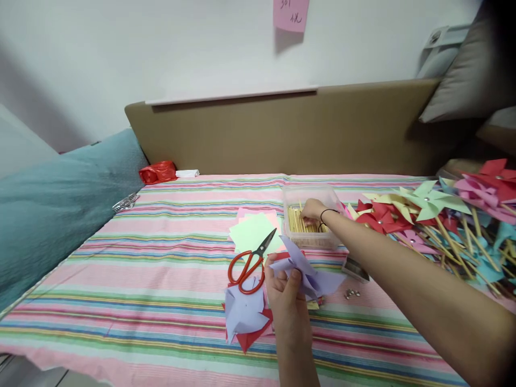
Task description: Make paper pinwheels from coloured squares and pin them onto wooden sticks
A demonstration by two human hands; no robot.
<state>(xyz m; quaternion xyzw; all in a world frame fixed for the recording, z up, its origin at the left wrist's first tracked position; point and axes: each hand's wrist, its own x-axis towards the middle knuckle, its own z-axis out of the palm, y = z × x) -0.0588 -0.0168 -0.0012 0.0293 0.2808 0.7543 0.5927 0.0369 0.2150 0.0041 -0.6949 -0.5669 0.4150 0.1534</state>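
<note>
My left hand (287, 293) is closed on a purple paper pinwheel (308, 274), thumb pressed over its folded middle. Inside a clear plastic box (314, 241), my right hand (313, 210) has its fingers curled down among thin wooden sticks (296, 219); what the fingertips pinch is hidden. Left of the pinwheel, red-handled scissors (253, 262) lie partly on a stack of pale green and pink paper squares (256, 231). Below them is a pile of cut paper topped by a purple piece (244, 309), with red paper (252, 338) under it.
Finished pinwheels on sticks (427, 201) are heaped at the right. Small metal fasteners (352, 293) and a small dark box (355, 269) lie under my right forearm. A red plastic bundle (158, 172) rests at the back left on the striped cloth (141, 301).
</note>
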